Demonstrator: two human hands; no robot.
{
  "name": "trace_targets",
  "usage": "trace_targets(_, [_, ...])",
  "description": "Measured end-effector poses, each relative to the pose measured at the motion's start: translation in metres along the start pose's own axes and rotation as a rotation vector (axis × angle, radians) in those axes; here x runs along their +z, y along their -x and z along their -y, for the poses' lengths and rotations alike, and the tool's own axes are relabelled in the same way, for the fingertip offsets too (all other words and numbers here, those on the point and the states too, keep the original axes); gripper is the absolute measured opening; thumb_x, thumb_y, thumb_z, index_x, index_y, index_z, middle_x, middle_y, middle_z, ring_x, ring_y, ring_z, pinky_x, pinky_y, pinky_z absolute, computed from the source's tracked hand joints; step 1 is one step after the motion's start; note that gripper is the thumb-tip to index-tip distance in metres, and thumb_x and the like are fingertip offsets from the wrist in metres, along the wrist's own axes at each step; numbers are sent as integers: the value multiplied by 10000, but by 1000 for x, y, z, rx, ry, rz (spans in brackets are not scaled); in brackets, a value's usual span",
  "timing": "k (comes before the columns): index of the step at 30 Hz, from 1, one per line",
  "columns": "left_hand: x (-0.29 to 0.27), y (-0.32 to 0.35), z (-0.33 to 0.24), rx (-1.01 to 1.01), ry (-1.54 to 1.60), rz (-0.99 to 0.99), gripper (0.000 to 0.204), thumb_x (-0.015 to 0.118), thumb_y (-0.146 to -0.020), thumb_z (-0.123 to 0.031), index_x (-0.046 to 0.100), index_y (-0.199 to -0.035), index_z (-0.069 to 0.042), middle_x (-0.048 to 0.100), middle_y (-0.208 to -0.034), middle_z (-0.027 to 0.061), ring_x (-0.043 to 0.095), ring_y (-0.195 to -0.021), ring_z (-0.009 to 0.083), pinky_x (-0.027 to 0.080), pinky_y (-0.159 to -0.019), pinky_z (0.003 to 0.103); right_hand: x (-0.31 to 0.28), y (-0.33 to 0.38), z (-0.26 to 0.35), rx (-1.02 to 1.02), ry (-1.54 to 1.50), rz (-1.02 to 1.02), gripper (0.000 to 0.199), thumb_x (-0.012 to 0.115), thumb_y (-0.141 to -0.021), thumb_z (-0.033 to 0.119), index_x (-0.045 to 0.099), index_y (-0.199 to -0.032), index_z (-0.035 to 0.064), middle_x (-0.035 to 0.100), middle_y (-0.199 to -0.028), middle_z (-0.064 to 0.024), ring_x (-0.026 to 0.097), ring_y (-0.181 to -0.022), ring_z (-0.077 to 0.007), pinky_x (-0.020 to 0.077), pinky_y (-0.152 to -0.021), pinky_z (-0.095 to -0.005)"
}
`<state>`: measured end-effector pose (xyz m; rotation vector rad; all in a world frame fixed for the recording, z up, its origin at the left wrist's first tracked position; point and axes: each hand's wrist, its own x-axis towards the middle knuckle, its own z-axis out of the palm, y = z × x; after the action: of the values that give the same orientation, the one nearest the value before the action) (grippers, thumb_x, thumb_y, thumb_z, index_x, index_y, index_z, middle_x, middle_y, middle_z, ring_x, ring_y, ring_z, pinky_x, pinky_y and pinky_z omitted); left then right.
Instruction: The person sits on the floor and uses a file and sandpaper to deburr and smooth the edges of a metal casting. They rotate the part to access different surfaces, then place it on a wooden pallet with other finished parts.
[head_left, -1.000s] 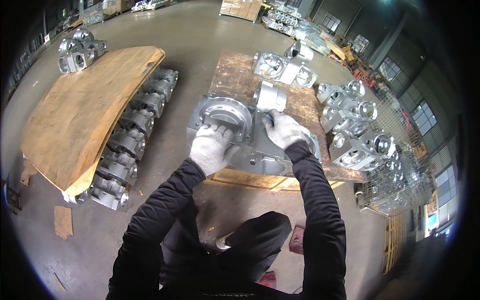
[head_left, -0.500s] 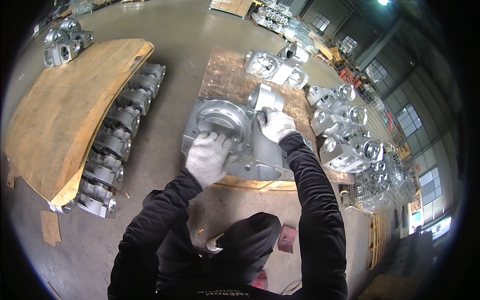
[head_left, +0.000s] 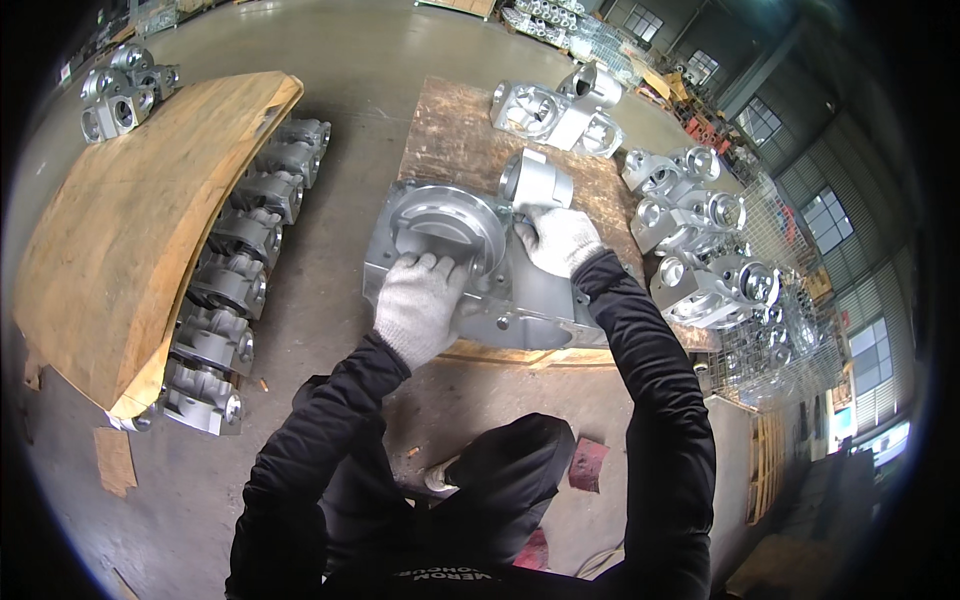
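A broad curved plywood sheet (head_left: pixel 130 230) lies on the concrete floor, a row of grey castings (head_left: pixel 240 270) along its right edge; more castings (head_left: pixel 700 250) crowd the right side. On the wooden pallet (head_left: pixel 450 130) rests a large grey metal housing (head_left: pixel 480 270) with a round flange. The gloved left hand (head_left: pixel 420 305) curls its fingers over the flange rim; the gloved right hand (head_left: pixel 558 238) grips the housing's upper edge.
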<state>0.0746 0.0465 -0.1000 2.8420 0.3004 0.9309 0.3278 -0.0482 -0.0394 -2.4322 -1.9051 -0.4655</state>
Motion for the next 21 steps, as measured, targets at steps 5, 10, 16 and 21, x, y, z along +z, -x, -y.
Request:
trace_targets(5, [5, -1, -1, -32, 31, 5, 302, 763, -807, -259, 654, -1009, -61, 659, -981, 110, 645, -1011, 303, 479, -903, 455, -9, 36, 16, 16, 53, 90, 338, 558, -1025, 372, 662, -1021, 51, 716, -770, -203, 718, -743, -419, 581, -671, -516])
trace_targets(10, [6, 1, -2, -19, 18, -22, 301, 766, -813, -271, 655, -1005, -67, 672, -994, 114, 651, -1010, 306, 479, -910, 460, -14, 71, 39, -78, 114, -66, 292, 587, -1017, 357, 633, -991, 70, 648, -608, -154, 671, -532, -338, 524, -485, -473])
trace_targets(16, [5, 0, -4, -44, -34, 18, 311, 744, -856, -319, 664, -1034, -78, 694, -1022, 114, 653, -1039, 304, 466, -932, 457, -27, 110, 66, -104, 52, -186, 258, 643, -985, 330, 644, -969, 72, 622, -579, -121, 655, -511, -320, 504, -464, -452])
trace_targets(21, [3, 0, -4, -40, -57, 25, 322, 729, -881, -345, 668, -1060, -84, 699, -1053, 110, 647, -1067, 300, 455, -969, 455, -33, 142, 85, -121, -31, -225, 230, 683, -960, 317, 649, -1000, 94, 647, -653, -143, 679, -571, -325, 529, -527, -452])
